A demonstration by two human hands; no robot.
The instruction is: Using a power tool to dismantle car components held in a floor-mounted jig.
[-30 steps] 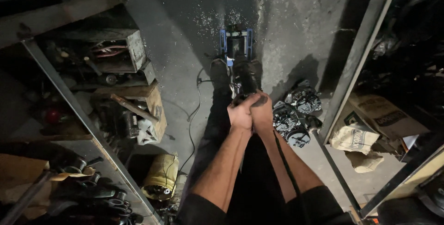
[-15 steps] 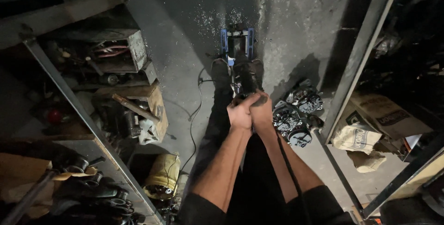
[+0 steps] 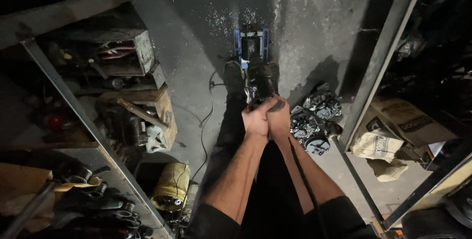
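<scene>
Head view is showing both hands pressed together, the left hand (image 3: 255, 119) and right hand (image 3: 279, 117) clamping on the top of a dark upright power tool (image 3: 260, 79) standing over a blue metal clamp frame (image 3: 251, 45) on the grey concrete floor (image 3: 314, 32). Against the earlier pictures almost nothing is differing: the grip is staying, and the view is only drifting slightly.

Colours noted, workshop floor

Blue clamp frame (image 3: 251, 47) on grey concrete floor (image 3: 314, 32) (pale speckles nr it); yellow sack (image 3: 171, 190); tan paper bag (image 3: 377, 145) w/ dark print; black cable (image 3: 304, 180); black trousers (image 3: 231, 131).
</scene>
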